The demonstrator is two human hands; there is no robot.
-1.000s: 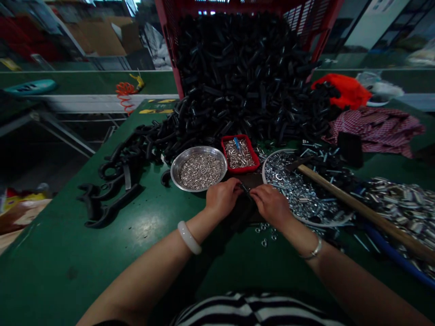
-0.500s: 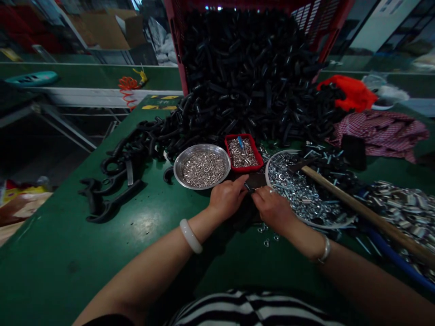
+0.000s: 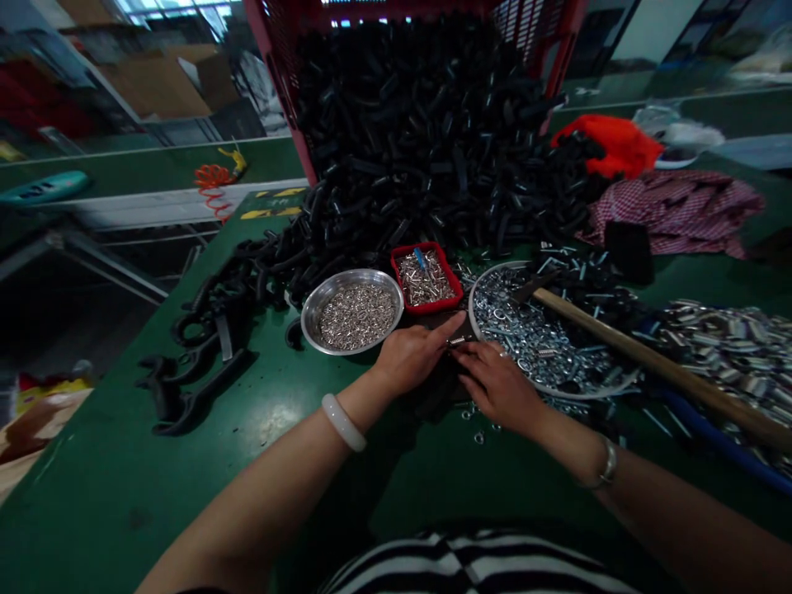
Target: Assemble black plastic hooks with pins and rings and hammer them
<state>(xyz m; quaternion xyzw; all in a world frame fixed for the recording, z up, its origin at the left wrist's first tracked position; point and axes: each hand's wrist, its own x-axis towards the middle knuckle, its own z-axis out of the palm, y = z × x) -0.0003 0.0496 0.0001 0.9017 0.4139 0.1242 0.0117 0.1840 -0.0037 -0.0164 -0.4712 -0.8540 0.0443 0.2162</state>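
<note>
My left hand [image 3: 409, 360] is closed, its index finger stretched forward beside a small ribbed metal piece [image 3: 459, 339]. From the other side, my right hand [image 3: 500, 386] pinches at the same piece, its fingertips close to the left ones. Dark material lies under both hands; its shape is mostly hidden. Left of the hands stands a steel bowl [image 3: 309, 328] of small metal parts. Just beyond them is a red tray [image 3: 426, 308] of metal pins with a blue-handled tool [image 3: 421, 259]. A round pale tray [image 3: 473, 307] of loose hardware sits by my right hand.
A hammer with a wooden handle [image 3: 624, 345] lies across the round tray. Black curved parts [image 3: 396, 181] pile up from a red crate [image 3: 281, 91]. Metal pieces [image 3: 723, 355] are heaped at right, near a checked cloth [image 3: 681, 206]. Several black parts [image 3: 204, 388] lie at left.
The view has shifted, so the scene sits further left. My left index finger now reaches forward, and my right fingers have loosened and spread somewhat. The ribbed metal piece shows between them.
</note>
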